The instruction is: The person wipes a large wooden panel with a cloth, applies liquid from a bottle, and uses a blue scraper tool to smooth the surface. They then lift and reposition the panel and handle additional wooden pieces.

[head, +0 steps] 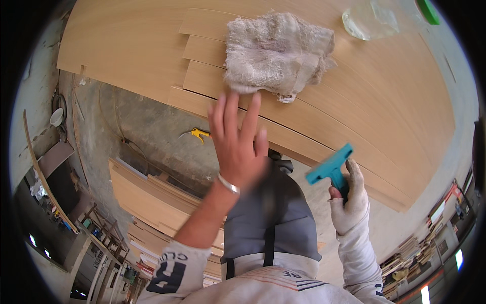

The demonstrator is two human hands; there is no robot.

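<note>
Bare and slightly blurred, my left hand (237, 133) reaches over the near edge of the wood panels with its fingers apart, the fingertips at the lower edge of a folded whitish cloth rag (277, 53). Whether they touch the rag I cannot tell. In a fingerless-tipped white glove, my right hand (351, 193) holds a teal plastic scraper-like tool (330, 165) by its handle, its wide head over the near panel edge. Under the rag lie several long wood-veneer strips (205, 78), side by side and staggered at their left ends, on a large wood panel (125, 41).
A clear container with a green lid (370, 21) lies at the upper right. On the concrete floor is a yellow air blow gun (199, 133) near a hose (133, 146). Stacked wood panels (148, 201) stand at lower left, and piled boards (406, 252) at lower right.
</note>
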